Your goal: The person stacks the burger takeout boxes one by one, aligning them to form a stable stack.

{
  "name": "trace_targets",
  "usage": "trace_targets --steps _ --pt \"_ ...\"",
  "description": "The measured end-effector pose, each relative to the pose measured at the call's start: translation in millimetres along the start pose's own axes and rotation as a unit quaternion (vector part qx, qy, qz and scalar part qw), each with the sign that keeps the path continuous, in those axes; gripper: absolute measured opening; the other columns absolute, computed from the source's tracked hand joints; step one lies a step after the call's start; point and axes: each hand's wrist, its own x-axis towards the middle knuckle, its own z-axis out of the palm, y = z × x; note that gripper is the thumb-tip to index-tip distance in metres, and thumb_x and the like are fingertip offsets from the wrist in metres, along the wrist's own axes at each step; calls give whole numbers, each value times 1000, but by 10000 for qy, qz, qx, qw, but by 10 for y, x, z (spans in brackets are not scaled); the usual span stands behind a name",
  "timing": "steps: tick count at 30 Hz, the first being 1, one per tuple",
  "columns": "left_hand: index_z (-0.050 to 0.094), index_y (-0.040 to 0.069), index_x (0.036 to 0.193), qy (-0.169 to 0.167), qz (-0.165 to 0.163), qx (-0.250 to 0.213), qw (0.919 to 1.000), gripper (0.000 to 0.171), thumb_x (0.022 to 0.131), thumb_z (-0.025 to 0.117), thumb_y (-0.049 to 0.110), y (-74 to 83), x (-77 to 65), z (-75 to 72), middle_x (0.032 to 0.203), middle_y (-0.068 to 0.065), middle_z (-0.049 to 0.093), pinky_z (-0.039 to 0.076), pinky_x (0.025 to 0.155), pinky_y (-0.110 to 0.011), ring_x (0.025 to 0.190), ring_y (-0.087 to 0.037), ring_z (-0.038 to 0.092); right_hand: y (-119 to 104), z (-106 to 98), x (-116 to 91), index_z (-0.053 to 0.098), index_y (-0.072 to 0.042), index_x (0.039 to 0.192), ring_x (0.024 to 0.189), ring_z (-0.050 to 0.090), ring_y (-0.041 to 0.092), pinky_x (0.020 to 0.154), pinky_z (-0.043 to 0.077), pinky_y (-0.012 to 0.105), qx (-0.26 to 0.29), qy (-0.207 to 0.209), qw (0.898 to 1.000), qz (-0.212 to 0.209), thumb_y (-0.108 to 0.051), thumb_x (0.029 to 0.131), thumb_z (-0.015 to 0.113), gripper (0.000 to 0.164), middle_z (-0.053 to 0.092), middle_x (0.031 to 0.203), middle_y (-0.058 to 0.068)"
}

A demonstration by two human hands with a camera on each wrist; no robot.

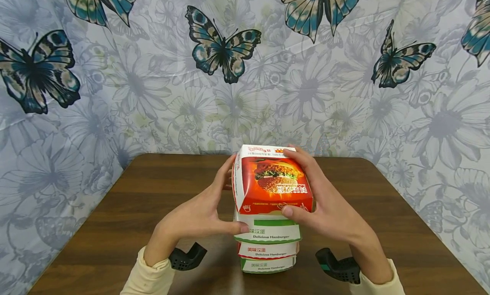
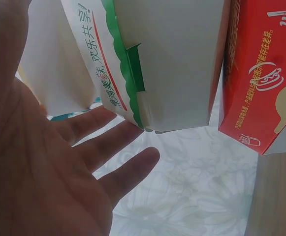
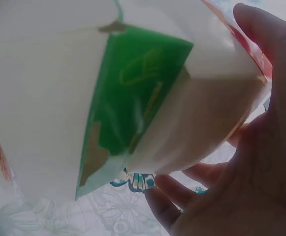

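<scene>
Several cardboard hamburger boxes stand in a stack in the middle of the head view. The top red hamburger box has a burger picture and sits tilted toward the camera. My right hand grips it, thumb on its front edge and fingers over its far right side. Beneath is a white-and-green hamburger box. My left hand lies along the stack's left side, thumb on that green box's front corner. In the left wrist view its fingers extend nearly straight beside the boxes.
Lower in the stack are a red-trimmed box and another green-trimmed box. The stack stands on a dark wooden table. Behind it hangs a butterfly-and-flower cloth. Black wrist devices sit on both wrists.
</scene>
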Motion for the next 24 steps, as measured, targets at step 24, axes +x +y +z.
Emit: trace_targets --steps 24 --pt "-14 41 150 2 313 80 9995 130 67 86 46 -9 8 -32 149 9 28 38 104 -51 130 -17 37 -35 62 0 14 -30 153 140 24 17 98 46 45 -299 148 9994 -72 -19 74 82 106 13 158 -8"
